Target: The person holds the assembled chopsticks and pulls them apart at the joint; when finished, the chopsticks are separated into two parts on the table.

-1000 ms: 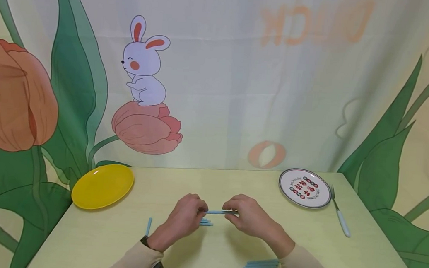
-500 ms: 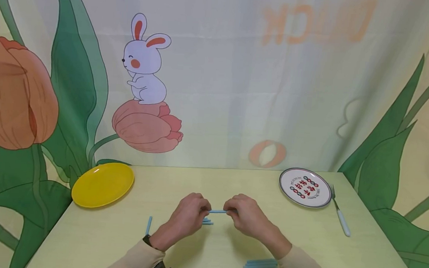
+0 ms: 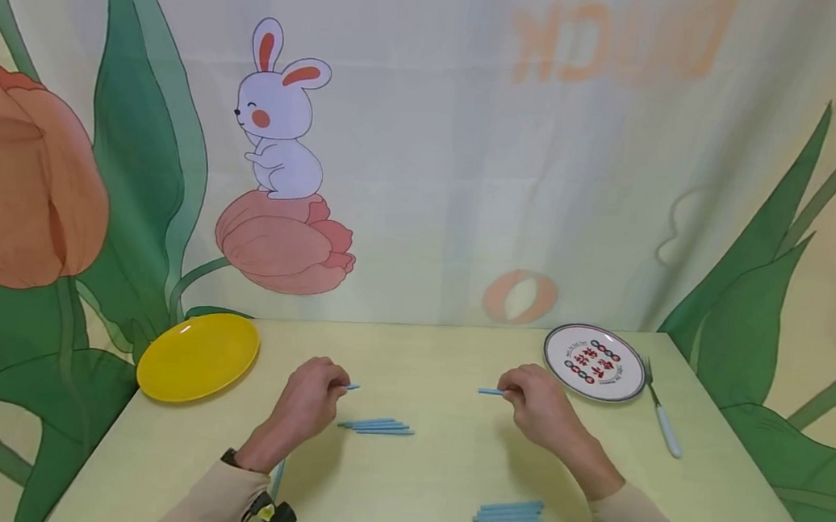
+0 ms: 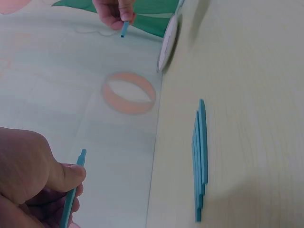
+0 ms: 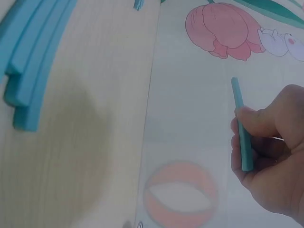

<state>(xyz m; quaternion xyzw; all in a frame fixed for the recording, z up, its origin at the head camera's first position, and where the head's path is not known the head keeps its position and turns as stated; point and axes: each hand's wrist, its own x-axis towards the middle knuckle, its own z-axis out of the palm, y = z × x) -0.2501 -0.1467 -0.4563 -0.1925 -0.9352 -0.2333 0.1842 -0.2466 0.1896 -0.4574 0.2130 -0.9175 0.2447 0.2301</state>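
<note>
My left hand (image 3: 312,395) pinches a light blue stick (image 4: 71,202) between thumb and fingers. The stick has a narrower tip at its upper end in the left wrist view. Across from it, my right hand (image 3: 542,407) pinches another blue stick (image 5: 241,133), which points left in the head view. Both hands are raised over the table, well apart. Below and right of my left hand lies a small pile of blue sticks (image 3: 377,426). A second pile (image 3: 509,514) lies nearer the front, left of my right wrist. One more blue stick (image 3: 279,478) is partly hidden by my left wrist.
A yellow plate (image 3: 200,359) sits at the table's back left corner. At the back right is a white patterned plate (image 3: 596,362), with a fork (image 3: 665,420) beside it. A printed curtain (image 3: 424,172) hangs behind the table's back edge.
My hands were close together on a blue stick and have since moved apart, left and right, each with a blue stick. The pile near my left hand now shows more fully.
</note>
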